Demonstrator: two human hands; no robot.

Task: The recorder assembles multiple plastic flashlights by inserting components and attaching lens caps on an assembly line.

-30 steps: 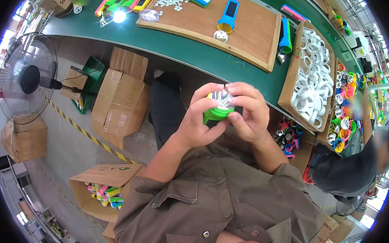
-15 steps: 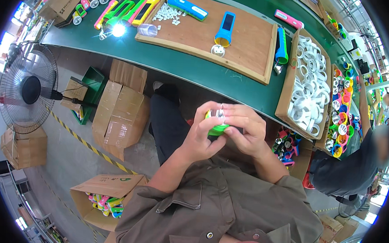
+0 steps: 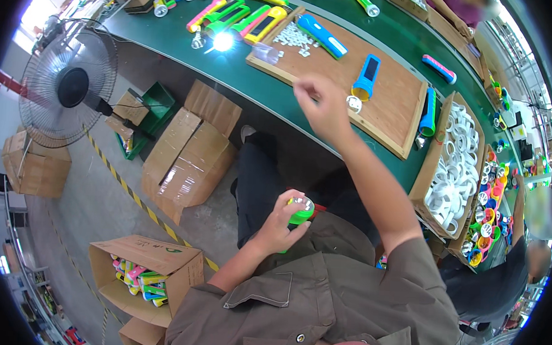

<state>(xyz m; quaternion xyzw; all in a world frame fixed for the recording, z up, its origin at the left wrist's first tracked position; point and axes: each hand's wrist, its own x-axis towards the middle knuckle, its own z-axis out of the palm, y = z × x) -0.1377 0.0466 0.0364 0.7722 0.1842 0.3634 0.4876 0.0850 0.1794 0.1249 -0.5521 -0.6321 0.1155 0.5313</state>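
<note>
My left hand [image 3: 275,229] is wrapped round a green flashlight [image 3: 300,216] with a clear lens on its head, held up over my lap. My right hand [image 3: 324,109] is apart from it, over the near edge of a wood-framed board [image 3: 388,106]. Its fingers curl in, and whatever they may hold is hidden. Close to that hand, a round silvery reflector [image 3: 354,104] lies beside the yellow mouth of a blue flashlight [image 3: 367,76]. Small white plastic parts [image 3: 295,38], another blue flashlight [image 3: 321,36] and a clear plastic cup [image 3: 266,53] are at the board's left end.
Flashlights lie left on the green table [image 3: 170,51], one lit [image 3: 223,41]. At right stand a carton of white rings [image 3: 454,169] and a box of colourful flashlight heads [image 3: 487,212]. A fan [image 3: 73,88] and cartons [image 3: 192,162] stand left. Other people work beyond and at right.
My right hand has let go of the flashlight and moved up and forward over the board's edge. My left hand keeps the flashlight, now lower. The view has shifted.
</note>
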